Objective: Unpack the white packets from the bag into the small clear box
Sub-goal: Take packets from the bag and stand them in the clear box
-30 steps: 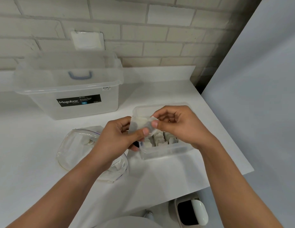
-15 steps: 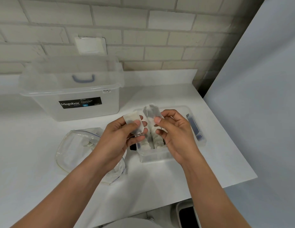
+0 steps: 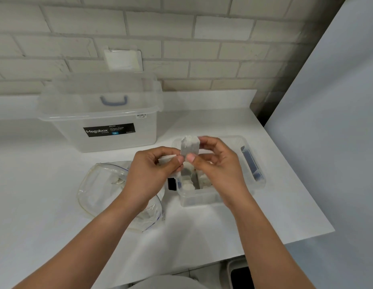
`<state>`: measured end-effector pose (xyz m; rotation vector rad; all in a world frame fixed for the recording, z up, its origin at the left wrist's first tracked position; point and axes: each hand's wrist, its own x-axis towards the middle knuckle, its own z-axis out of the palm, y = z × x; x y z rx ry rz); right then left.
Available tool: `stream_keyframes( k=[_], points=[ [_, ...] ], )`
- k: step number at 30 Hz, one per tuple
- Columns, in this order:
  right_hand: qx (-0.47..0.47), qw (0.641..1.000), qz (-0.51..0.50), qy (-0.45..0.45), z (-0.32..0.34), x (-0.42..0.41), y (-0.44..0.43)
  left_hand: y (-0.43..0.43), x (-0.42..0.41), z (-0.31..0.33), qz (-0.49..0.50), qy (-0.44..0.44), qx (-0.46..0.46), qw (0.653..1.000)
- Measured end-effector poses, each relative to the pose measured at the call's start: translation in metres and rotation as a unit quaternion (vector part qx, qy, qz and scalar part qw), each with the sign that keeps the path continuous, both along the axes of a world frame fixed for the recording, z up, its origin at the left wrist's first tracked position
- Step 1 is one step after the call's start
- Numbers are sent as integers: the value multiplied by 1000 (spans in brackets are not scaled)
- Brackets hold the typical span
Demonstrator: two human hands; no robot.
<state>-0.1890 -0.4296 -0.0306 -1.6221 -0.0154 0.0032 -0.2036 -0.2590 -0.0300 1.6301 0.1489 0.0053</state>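
My right hand [image 3: 214,163] pinches a white packet [image 3: 189,146] upright above the small clear box [image 3: 252,184]. My left hand [image 3: 152,174] holds another white packet [image 3: 166,159] between its curled fingers and thumb, just left of the box's rim. Several white packets stand inside the box, partly hidden by my hands. The clear zip bag [image 3: 102,184] lies open on the white counter to the left of the box, with a few packets still showing in it under my left forearm.
A large clear Megabox tub [image 3: 98,113] with a lid and blue handle stands at the back left against the brick wall. A white panel [image 3: 327,142] bounds the counter on the right. The counter's front edge [image 3: 264,247] lies near me, a bin [image 3: 239,274] below it.
The two packets, first held together, were pulled apart, one in each hand. My right hand has since raised its packet upright over the box, and my left hand has closed round its own.
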Motion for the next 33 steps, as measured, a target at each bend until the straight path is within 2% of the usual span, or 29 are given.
stream_keyframes(
  k=[3, 7, 9, 12, 16, 18, 23, 28, 33],
  points=[
    [-107, 992, 16, -61, 16, 8, -12, 4, 1, 3, -23, -24, 113, 993],
    [-214, 971, 75, -80, 28, 17, -25, 5, 2, 3, -48, -22, 156, 986],
    [-225, 969, 72, -79, 33, 22, -33, 5, 0, 2, -46, 2, 115, 992],
    [-211, 974, 38, -69, 30, 35, -40, 8, -3, 0, -46, 53, -6, 998],
    [-326, 941, 87, -30, 5, 60, -39, 16, -9, 3, -47, 67, -117, 990],
    [-357, 925, 128, 3, -8, 69, -33, 21, -10, 6, -45, 65, -138, 987],
    [-456, 868, 195, 22, -33, 84, -12, 30, -14, 10, -86, 36, -31, 995],
    [-500, 850, 165, 20, -52, 95, 4, 36, -17, 15, -104, -20, 85, 991],
    [-534, 835, 135, 23, -60, 94, 6, 39, -16, 15, -86, -49, 99, 990]
  ],
)
